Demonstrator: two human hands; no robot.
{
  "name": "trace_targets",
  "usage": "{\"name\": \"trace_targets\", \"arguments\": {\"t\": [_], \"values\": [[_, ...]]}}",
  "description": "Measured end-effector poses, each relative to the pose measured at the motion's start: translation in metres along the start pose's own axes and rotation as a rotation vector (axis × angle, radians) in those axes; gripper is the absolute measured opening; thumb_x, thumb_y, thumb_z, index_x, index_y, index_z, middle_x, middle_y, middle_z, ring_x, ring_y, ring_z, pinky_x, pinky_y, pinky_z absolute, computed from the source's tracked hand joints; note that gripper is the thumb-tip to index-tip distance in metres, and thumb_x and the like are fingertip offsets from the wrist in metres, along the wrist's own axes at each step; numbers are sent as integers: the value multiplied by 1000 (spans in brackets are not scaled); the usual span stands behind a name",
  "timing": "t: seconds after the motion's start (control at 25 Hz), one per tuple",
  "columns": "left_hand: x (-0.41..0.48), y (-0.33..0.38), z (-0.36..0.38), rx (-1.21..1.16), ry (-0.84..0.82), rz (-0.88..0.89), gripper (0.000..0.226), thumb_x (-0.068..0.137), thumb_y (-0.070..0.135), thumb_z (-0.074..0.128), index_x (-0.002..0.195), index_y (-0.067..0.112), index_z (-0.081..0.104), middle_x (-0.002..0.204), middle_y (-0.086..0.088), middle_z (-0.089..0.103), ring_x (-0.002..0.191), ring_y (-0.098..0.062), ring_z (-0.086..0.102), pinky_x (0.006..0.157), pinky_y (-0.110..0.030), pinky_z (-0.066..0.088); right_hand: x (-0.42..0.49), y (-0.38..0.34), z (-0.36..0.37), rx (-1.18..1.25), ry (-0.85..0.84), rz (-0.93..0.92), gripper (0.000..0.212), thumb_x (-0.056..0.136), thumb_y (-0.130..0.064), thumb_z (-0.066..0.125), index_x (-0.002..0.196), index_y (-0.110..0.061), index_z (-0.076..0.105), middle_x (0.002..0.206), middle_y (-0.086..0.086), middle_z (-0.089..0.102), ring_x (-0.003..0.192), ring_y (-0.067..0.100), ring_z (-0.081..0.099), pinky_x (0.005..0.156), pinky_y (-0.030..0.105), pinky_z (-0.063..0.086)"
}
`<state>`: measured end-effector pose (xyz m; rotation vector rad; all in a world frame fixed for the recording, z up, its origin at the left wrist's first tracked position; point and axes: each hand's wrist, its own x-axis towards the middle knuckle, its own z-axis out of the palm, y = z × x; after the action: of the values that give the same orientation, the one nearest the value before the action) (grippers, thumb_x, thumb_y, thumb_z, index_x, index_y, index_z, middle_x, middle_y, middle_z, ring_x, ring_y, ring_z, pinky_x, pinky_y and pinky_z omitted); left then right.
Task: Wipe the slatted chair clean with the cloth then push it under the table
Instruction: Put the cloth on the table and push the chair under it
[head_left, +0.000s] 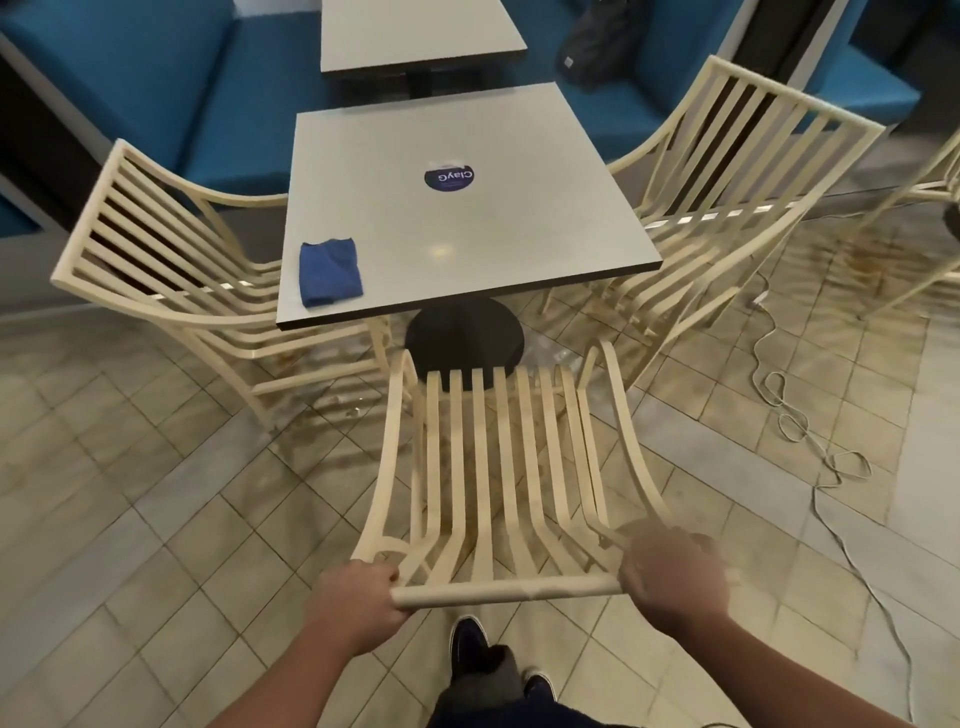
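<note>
A cream slatted chair (498, 467) stands right in front of me, its seat facing the grey square table (467, 234). My left hand (353, 592) grips the left end of its top rail. My right hand (670, 571) grips the right end, slightly blurred. The chair's front edge sits near the table's black round base (462, 332). A folded blue cloth (330, 273) lies on the table's near left corner, away from both hands.
Two more slatted chairs flank the table, one at the left (171, 260) and one at the right (727, 182). A white cable (800, 431) snakes over the tiled floor at the right. Blue benches (182, 88) and a second table (415, 31) lie behind. My shoes (470, 649) show below.
</note>
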<state>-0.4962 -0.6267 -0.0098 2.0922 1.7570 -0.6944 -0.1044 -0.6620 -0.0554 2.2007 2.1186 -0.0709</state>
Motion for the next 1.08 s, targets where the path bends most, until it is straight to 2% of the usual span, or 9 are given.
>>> {"name": "trace_targets", "arguments": {"t": [0.16,0.32,0.48,0.64,0.76,0.84,0.92,1.0,1.08], "values": [[38,0,-19,-30,11,-24,64,80,85,41,116,36,60,87,11,55,81,-15,58,68,-31,46,51,11,-11,-22,-133,11,56,89,-58,20,84,-34,71,88,-13,66,85,12,57,78,32,39],[74,0,-31,-70,39,-32,75,72,94,37,111,34,58,83,9,57,77,-15,57,60,-31,41,105,19,-23,-20,-221,8,62,82,-64,6,87,-39,62,86,-15,58,83,8,52,83,30,40],[105,7,-37,-99,37,-50,83,64,101,31,101,31,58,79,9,59,76,-15,56,64,-33,43,146,33,-28,-27,-233,-22,61,83,-65,6,90,-39,60,88,-15,56,83,6,51,83,28,42],[119,13,-57,-87,31,-64,74,72,95,37,102,32,61,78,11,56,77,-14,52,63,-32,39,172,37,-31,26,-238,-73,57,84,-65,10,90,-39,60,89,-14,56,82,6,52,81,26,46],[125,16,-68,-85,36,-87,75,71,95,38,104,34,65,83,14,63,79,-11,58,60,-28,39,189,40,-34,48,-272,-99,49,88,-64,14,87,-40,57,87,-13,57,80,7,53,78,26,46],[128,17,-70,-101,39,-95,73,68,98,35,100,39,64,88,17,66,84,-9,62,66,-28,45,194,42,-34,51,-256,-120,55,88,-65,13,89,-37,60,84,-12,58,77,7,54,76,27,48],[128,17,-71,-153,44,-89,59,68,97,39,94,47,58,93,17,68,89,-8,63,73,-28,49,196,44,-32,51,-269,-139,60,92,-67,14,95,-35,65,84,-10,61,77,8,56,75,27,50],[128,17,-70,-176,44,-90,50,70,94,43,94,53,55,97,17,70,93,-7,65,78,-28,52,197,47,-31,76,-284,-173,75,88,-78,3,104,-38,65,82,-9,63,77,7,57,78,29,52],[129,16,-68,-167,51,-86,50,72,93,44,101,55,60,97,17,69,94,-7,65,79,-29,53,196,51,-31,77,-288,-255,88,80,-91,-3,115,-42,60,82,-9,62,79,7,57,81,32,52]]}}
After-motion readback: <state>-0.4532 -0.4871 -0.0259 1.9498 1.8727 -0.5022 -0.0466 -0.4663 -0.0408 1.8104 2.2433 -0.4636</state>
